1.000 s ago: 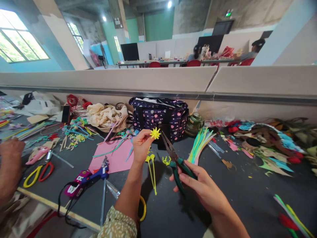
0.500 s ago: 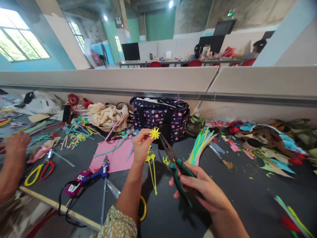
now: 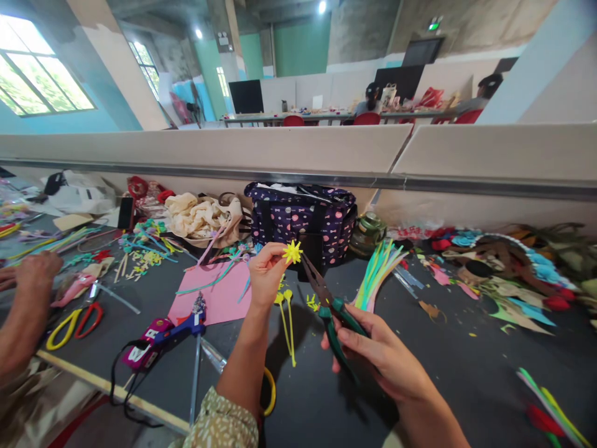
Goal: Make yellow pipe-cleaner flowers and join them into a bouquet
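Between the fingertips of my left hand [image 3: 265,274] is a small yellow flower [image 3: 292,252] with pointed petals. My right hand [image 3: 380,351] is wrapped round the dark green handles of long-nose pliers [image 3: 321,292]. The tips of the pliers are at the right side of the flower; whether they touch it I cannot tell. Below, on the dark table [image 3: 321,404], lie two yellow stems [image 3: 288,330] with small heads. Several short yellow snippets [image 3: 312,303] are scattered beside them.
A blue glue gun [image 3: 181,326] and pink sheet [image 3: 212,298] lie left of my arm, near red-and-yellow scissors [image 3: 77,323]. Behind are a patterned bag [image 3: 298,218], green jar [image 3: 368,233] and pastel pipe cleaners [image 3: 380,274]. Another person's hand [image 3: 37,274] is at far left.
My hands, the flower and the pliers have barely shifted; the plier handles look slightly closer together. The other person's hand at far left has moved slightly.
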{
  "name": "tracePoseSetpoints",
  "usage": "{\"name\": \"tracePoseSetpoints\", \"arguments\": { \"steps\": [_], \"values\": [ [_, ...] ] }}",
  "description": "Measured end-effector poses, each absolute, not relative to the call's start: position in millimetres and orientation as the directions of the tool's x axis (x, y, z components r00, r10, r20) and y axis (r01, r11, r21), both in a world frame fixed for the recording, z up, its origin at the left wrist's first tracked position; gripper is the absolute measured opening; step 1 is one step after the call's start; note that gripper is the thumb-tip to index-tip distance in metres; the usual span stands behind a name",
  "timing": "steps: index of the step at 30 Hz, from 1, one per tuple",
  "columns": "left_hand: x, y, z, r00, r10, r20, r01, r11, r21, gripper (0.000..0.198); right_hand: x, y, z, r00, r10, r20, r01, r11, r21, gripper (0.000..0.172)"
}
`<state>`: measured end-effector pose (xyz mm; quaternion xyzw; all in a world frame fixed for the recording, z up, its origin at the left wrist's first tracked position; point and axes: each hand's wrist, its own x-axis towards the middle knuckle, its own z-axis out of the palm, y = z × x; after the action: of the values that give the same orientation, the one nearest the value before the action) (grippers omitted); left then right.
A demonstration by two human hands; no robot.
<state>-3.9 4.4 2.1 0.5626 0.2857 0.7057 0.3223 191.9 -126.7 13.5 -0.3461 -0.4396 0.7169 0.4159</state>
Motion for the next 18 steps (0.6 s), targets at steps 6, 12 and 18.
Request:
{"name": "tracePoseSetpoints", "arguments": {
  "steps": [6, 12, 18],
  "values": [
    [-6.8, 3.7, 3.3, -0.141, 0.733, 0.665, -0.04, -0.676, 0.736, 0.011, 188.1, -127.0, 18.0, -0.325, 0.938, -0.12, -0.177, -0.185, -0.967, 0.029],
    [-8.8, 1.3, 4.7, -0.113, 0.713, 0.692, 0.082, -0.687, 0.722, 0.011, 185.5, -126.9, 12.7, -0.223, 0.967, -0.121, -0.047, -0.135, -0.99, 0.035],
    [-7.9, 3.9, 2.5, -0.131, 0.728, 0.673, 0.003, -0.678, 0.735, 0.011, 187.8, -126.8, 14.2, -0.295, 0.947, -0.124, -0.164, -0.178, -0.97, 0.027]
  ]
}}
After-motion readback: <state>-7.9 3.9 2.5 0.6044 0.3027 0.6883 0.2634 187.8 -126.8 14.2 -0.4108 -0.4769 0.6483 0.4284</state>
